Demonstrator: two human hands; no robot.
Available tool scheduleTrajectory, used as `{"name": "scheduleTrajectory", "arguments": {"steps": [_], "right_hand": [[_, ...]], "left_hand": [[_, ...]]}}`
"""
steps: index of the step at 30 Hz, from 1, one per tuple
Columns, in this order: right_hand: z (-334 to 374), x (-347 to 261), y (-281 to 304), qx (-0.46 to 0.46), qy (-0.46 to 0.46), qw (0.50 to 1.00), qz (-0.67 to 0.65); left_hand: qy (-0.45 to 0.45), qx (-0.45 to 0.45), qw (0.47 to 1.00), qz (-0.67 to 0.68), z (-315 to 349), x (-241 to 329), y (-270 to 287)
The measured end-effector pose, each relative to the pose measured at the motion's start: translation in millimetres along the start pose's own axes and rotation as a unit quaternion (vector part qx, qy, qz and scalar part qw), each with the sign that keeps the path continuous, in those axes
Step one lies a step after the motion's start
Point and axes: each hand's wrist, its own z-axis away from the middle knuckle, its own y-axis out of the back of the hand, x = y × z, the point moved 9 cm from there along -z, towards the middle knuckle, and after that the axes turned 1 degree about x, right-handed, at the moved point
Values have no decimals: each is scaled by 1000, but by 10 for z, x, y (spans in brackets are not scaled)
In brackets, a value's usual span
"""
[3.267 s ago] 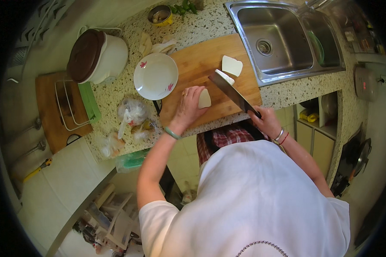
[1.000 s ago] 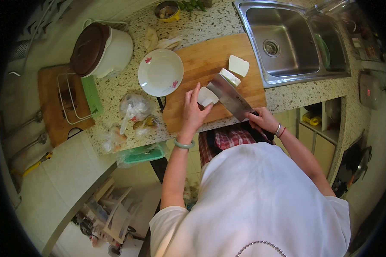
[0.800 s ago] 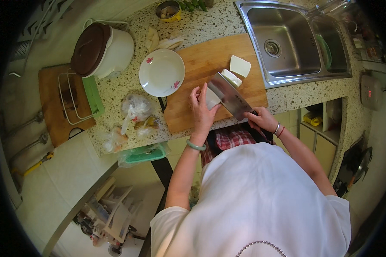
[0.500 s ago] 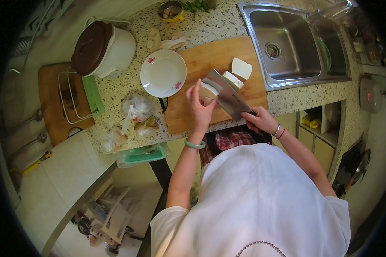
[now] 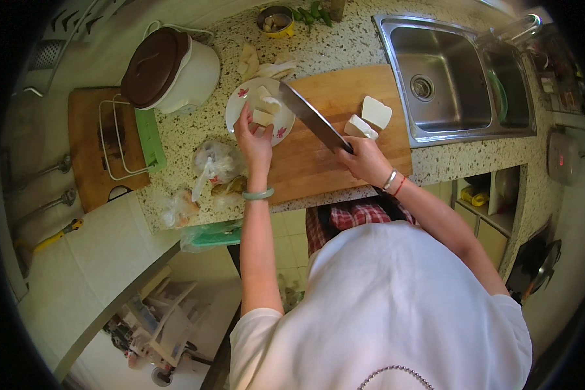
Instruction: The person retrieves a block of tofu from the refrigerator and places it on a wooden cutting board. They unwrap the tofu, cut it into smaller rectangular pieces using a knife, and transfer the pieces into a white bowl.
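In my right hand [image 5: 365, 160] is the dark handle of a cleaver [image 5: 313, 117]. Its blade slants up and left, the tip over the right rim of a white plate with red flowers [image 5: 236, 123]. My left hand [image 5: 253, 136], a green bangle on its wrist, is at the plate's near side, with fingers and thumb around pale pieces of what looks like tofu [image 5: 264, 117]. Two more white tofu pieces, a flat slab [image 5: 376, 113] and a smaller block [image 5: 361, 127], lie at the right of the wooden cutting board [image 5: 305, 162].
A double steel sink [image 5: 435, 133] borders the board on the right. Left of the plate are plastic bags [image 5: 216, 162], a white cooker with a brown lid [image 5: 195, 71] and a green-edged rack [image 5: 151, 140]. A small yellow-sided bowl [image 5: 276, 23] and green vegetables [image 5: 313, 13] sit behind.
My left hand has moved left from the board to the plate, where tofu pieces now are. The cleaver has swung up and left, away from the tofu on the board.
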Motion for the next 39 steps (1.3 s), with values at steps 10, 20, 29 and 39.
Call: {"name": "scheduleTrajectory", "arguments": {"steps": [10,20,29,39], "right_hand": [[663,252,699,59,-82,990,-102],[1199,739,1219,134,-42,988,59],[1331,796,1225,157,-44,985,48],[1234,683,992,112,-19,990,87]], "left_hand": [[38,8,998,44,255,36,38],[-191,-97,976,-50,784,1078,-828],[-217,-150,961,-86,1186,1167,-1524],[-159,-147,976,-33,1512,682,-1170]]}}
